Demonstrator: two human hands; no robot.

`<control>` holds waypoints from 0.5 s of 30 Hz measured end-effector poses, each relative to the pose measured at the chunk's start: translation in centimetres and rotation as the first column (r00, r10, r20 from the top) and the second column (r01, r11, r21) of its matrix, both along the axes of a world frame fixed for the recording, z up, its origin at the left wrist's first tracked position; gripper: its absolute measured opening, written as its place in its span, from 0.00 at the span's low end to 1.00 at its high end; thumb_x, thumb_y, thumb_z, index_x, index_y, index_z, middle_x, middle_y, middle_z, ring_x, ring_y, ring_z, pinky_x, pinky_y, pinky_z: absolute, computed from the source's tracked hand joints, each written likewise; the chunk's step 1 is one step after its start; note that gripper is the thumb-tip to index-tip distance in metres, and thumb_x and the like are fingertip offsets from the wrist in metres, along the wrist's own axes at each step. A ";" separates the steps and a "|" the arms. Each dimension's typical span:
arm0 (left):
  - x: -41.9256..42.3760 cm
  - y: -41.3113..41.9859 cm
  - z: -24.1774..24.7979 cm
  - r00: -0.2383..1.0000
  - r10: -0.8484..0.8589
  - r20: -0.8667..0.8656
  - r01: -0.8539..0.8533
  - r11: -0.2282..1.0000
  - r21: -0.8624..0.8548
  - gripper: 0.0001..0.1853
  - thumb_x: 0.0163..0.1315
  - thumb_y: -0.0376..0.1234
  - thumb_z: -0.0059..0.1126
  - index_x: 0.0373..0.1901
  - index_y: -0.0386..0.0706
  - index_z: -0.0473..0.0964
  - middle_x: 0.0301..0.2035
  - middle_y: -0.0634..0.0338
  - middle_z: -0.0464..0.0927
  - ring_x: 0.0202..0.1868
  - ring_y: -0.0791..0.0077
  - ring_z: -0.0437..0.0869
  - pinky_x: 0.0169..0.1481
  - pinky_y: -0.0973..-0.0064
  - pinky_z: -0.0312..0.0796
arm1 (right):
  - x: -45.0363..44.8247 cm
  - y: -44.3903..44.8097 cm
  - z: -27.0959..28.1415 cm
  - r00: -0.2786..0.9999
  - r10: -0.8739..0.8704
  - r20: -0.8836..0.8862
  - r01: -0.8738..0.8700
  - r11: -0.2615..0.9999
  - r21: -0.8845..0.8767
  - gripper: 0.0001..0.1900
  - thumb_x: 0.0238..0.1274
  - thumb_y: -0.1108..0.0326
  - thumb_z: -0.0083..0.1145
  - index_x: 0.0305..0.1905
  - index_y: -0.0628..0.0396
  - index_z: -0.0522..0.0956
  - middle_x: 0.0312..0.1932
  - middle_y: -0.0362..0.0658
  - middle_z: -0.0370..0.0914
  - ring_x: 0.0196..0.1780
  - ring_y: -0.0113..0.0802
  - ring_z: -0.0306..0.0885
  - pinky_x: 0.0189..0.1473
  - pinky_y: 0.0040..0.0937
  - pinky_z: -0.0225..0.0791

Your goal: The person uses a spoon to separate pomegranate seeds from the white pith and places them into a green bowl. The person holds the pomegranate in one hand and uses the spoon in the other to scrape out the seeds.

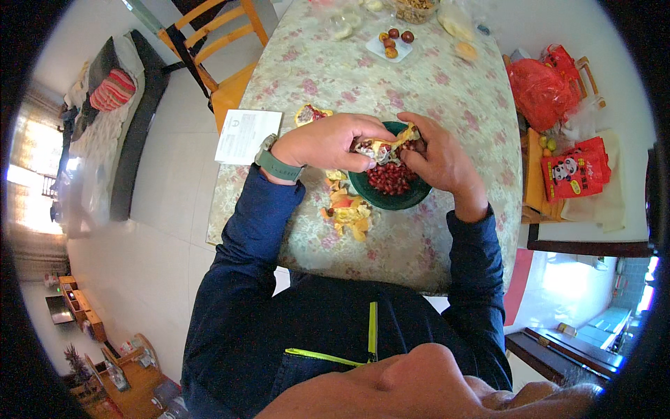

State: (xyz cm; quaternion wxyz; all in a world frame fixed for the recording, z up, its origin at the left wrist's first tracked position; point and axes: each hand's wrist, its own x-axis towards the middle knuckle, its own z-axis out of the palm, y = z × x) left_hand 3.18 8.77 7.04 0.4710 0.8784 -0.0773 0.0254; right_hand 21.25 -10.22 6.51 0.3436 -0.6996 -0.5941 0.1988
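A dark green bowl holding loose red pomegranate seeds stands on the table before me. Above it, both hands grip one pomegranate piece with yellow rind, pale membrane and some seeds. My left hand, with a green-strapped watch at the wrist, holds the piece's left side. My right hand has its right end, thumb and fingers around the rind. Torn pomegranate peel lies in a heap left of the bowl. Another pomegranate piece with seeds rests beyond my left hand.
The table has a floral cloth. A printed paper lies at its left edge. Farther back are a white tray with several small round fruits, a clear container of nuts and plastic bags. A wooden chair stands at the back left.
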 end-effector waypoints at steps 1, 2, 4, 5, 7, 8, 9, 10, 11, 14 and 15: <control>0.0 0.0 0.3 1.000 0.007 -0.028 -0.008 1.000 -0.009 0.28 0.58 0.34 0.64 0.62 0.37 0.77 0.54 0.49 0.80 0.57 0.57 0.83 0.64 0.66 0.73 | 0.0 -0.1 0.1 1.000 0.002 0.000 -0.002 1.000 -0.006 0.32 0.59 0.62 0.66 0.68 0.61 0.72 0.61 0.63 0.77 0.63 0.59 0.77 0.65 0.45 0.70; 0.0 0.1 0.4 0.998 0.015 -0.056 -0.016 1.000 -0.019 0.28 0.58 0.33 0.64 0.62 0.37 0.77 0.54 0.50 0.81 0.58 0.57 0.82 0.65 0.66 0.72 | 0.1 -0.2 0.0 1.000 0.002 -0.001 -0.002 1.000 -0.007 0.32 0.59 0.62 0.66 0.68 0.61 0.72 0.61 0.63 0.77 0.63 0.59 0.77 0.65 0.45 0.70; 0.1 0.5 0.3 1.000 0.023 -0.019 -0.022 0.999 0.038 0.28 0.57 0.33 0.64 0.62 0.37 0.77 0.54 0.51 0.81 0.57 0.59 0.82 0.64 0.66 0.73 | 0.2 -0.4 -0.2 1.000 0.001 -0.003 -0.001 1.000 -0.002 0.32 0.60 0.61 0.66 0.67 0.61 0.72 0.61 0.63 0.77 0.63 0.59 0.77 0.64 0.46 0.71; 0.1 0.6 0.3 1.000 0.026 0.000 -0.026 0.997 0.066 0.28 0.57 0.34 0.64 0.62 0.37 0.77 0.54 0.51 0.81 0.57 0.60 0.82 0.63 0.67 0.73 | 0.1 -0.4 -0.2 1.000 -0.014 0.004 0.014 1.000 -0.001 0.32 0.60 0.60 0.66 0.67 0.61 0.72 0.60 0.63 0.77 0.63 0.60 0.77 0.64 0.46 0.71; 0.1 0.7 0.0 0.998 0.035 0.044 -0.039 0.996 0.086 0.28 0.57 0.36 0.63 0.61 0.36 0.78 0.53 0.49 0.81 0.52 0.58 0.84 0.58 0.67 0.76 | -0.5 -0.1 0.2 0.998 -0.051 0.025 0.051 0.999 -0.003 0.31 0.61 0.59 0.67 0.66 0.61 0.73 0.60 0.63 0.77 0.63 0.59 0.77 0.64 0.46 0.71; 0.1 0.7 -0.2 0.997 0.039 0.066 -0.045 0.994 0.096 0.28 0.57 0.37 0.62 0.60 0.36 0.78 0.52 0.47 0.81 0.50 0.57 0.85 0.56 0.66 0.77 | -0.8 0.1 0.4 0.996 -0.077 0.040 0.078 0.997 -0.006 0.31 0.61 0.58 0.67 0.66 0.61 0.73 0.60 0.63 0.78 0.63 0.59 0.77 0.64 0.46 0.71; 0.2 0.7 -0.1 0.998 0.039 0.043 -0.042 0.996 0.081 0.28 0.57 0.37 0.62 0.60 0.36 0.78 0.52 0.47 0.81 0.50 0.57 0.85 0.56 0.67 0.77 | -0.8 0.2 0.2 0.995 -0.095 0.024 0.096 0.995 -0.006 0.31 0.61 0.57 0.68 0.65 0.61 0.74 0.60 0.63 0.78 0.63 0.59 0.77 0.64 0.46 0.71; 0.2 0.6 0.2 0.999 0.037 0.019 -0.039 0.997 0.066 0.28 0.57 0.37 0.62 0.60 0.36 0.78 0.52 0.47 0.81 0.50 0.57 0.86 0.56 0.67 0.77 | -0.8 0.4 -0.1 0.994 -0.114 0.007 0.114 0.994 -0.007 0.31 0.61 0.56 0.68 0.64 0.61 0.74 0.59 0.63 0.78 0.62 0.59 0.77 0.64 0.47 0.71; 0.3 0.5 0.3 0.999 0.036 -0.004 -0.035 0.998 0.051 0.28 0.57 0.38 0.62 0.60 0.35 0.78 0.52 0.47 0.82 0.50 0.57 0.86 0.55 0.68 0.78 | -0.8 0.5 -0.4 0.991 -0.132 -0.009 0.132 0.991 -0.008 0.31 0.61 0.55 0.69 0.64 0.62 0.75 0.59 0.63 0.78 0.62 0.58 0.77 0.64 0.47 0.71; 0.3 0.5 -0.5 0.996 0.039 0.076 -0.043 0.998 0.051 0.28 0.57 0.37 0.62 0.60 0.36 0.78 0.52 0.47 0.82 0.49 0.58 0.86 0.55 0.69 0.78 | -1.0 0.7 -0.5 0.991 -0.135 0.002 0.135 0.991 0.025 0.29 0.60 0.58 0.67 0.62 0.62 0.76 0.59 0.62 0.78 0.62 0.58 0.78 0.63 0.47 0.71; 0.3 0.4 -0.4 0.998 0.043 0.038 -0.044 0.999 0.033 0.28 0.57 0.36 0.63 0.61 0.36 0.78 0.53 0.49 0.81 0.51 0.60 0.85 0.57 0.69 0.76 | -0.9 0.7 -0.7 0.992 -0.129 0.001 0.129 0.991 0.043 0.28 0.59 0.59 0.67 0.62 0.62 0.76 0.59 0.62 0.79 0.62 0.58 0.78 0.63 0.47 0.71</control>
